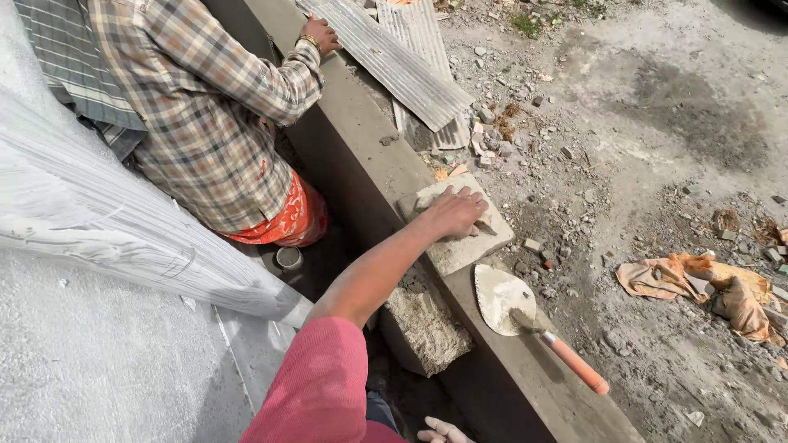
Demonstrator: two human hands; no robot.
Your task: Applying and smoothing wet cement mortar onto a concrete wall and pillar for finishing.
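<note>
My left hand [455, 211] reaches out in a pink sleeve and lies on top of a grey concrete block [460, 246], with its fingers curled over the far edge. The block rests on the top of a grey concrete ledge [361, 156]. Just to the block's near right lies a mortar-smeared trowel [502, 297] with an orange handle [574, 363], and no hand touches it. Only the pale fingertips of my right hand [443, 430] show at the bottom edge, below a rough stone [423, 328] set against the ledge's inner face.
A co-worker in a plaid shirt [205, 107] crouches inside the ledge, one hand [320, 33] on corrugated metal sheets [394, 61]. A small cup [289, 258] sits near them. White sheeting [82, 213] fills the left. Rubble-strewn ground and crumpled orange rags [706, 287] lie to the right.
</note>
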